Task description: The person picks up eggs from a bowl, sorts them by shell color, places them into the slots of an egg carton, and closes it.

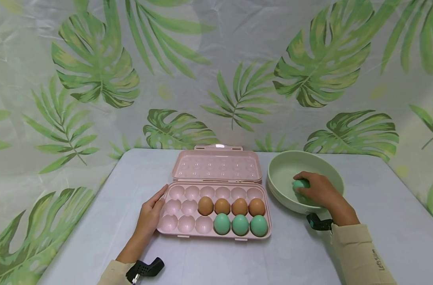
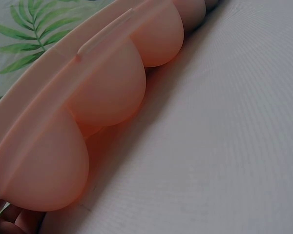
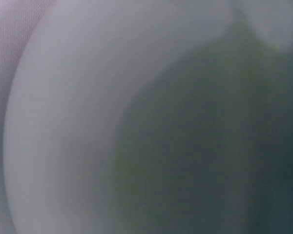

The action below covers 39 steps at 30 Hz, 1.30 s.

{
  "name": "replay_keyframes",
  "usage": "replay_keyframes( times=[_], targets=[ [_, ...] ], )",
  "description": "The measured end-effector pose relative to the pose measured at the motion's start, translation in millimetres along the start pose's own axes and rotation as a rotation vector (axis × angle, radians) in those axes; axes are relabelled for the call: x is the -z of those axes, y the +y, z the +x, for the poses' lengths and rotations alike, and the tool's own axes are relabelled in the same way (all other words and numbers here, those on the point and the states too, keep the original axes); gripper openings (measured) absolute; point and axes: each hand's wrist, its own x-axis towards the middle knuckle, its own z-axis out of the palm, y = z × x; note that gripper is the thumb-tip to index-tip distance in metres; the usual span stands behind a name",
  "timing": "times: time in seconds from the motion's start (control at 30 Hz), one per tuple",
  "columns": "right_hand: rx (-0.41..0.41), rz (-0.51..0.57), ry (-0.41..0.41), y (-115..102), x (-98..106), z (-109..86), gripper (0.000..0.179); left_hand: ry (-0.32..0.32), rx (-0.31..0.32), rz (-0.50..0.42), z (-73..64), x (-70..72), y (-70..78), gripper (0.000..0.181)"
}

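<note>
A pink egg carton (image 1: 180, 233) lies with its lid folded back. Several brown eggs (image 1: 222, 206) fill the right part of its middle row, and three green eggs (image 1: 240, 225) sit at the right of the near row. My left hand (image 1: 149, 215) holds the carton by its left edge; in the left wrist view only some fingers (image 2: 19, 222) show below the carton's corner. Inside the pale green bowl (image 1: 285, 166), my right hand (image 1: 319, 190) grips another green egg (image 1: 301, 184) between thumb and fingers. The right wrist view is too blurred to show the egg clearly.
The carton's lid (image 1: 216, 164) lies toward the back of the white-covered table (image 1: 209, 261). Just right of the carton stands the bowl. A leaf-patterned cloth (image 1: 244, 47) hangs behind the table.
</note>
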Motion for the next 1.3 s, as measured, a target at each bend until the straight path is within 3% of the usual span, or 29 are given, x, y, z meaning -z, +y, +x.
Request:
replay_keyframes(
  times=[0.23,0.47,0.57,0.9,1.3],
  targets=[
    [0.001,0.004,0.016,0.1,-0.5,0.2,0.035,0.001,0.004,0.004,0.1,-0.4,-0.2,0.042],
    [0.005,0.009,0.020,0.5,0.2,0.7,0.037,0.021,-0.004,-0.016,13.9,0.0,-34.3,0.041],
    [0.004,0.012,0.023,0.2,0.5,0.7,0.037,0.020,-0.005,-0.010,15.2,-0.4,-38.1,0.041],
    [0.006,0.010,0.028,0.0,0.2,0.0,0.037,0.002,-0.010,0.010,2.1,-0.4,-4.4,0.041],
    [0.014,0.015,0.048,0.1,1.1,1.0,0.036,0.001,-0.016,0.011,0.8,0.0,-1.4,0.042]
  ],
)
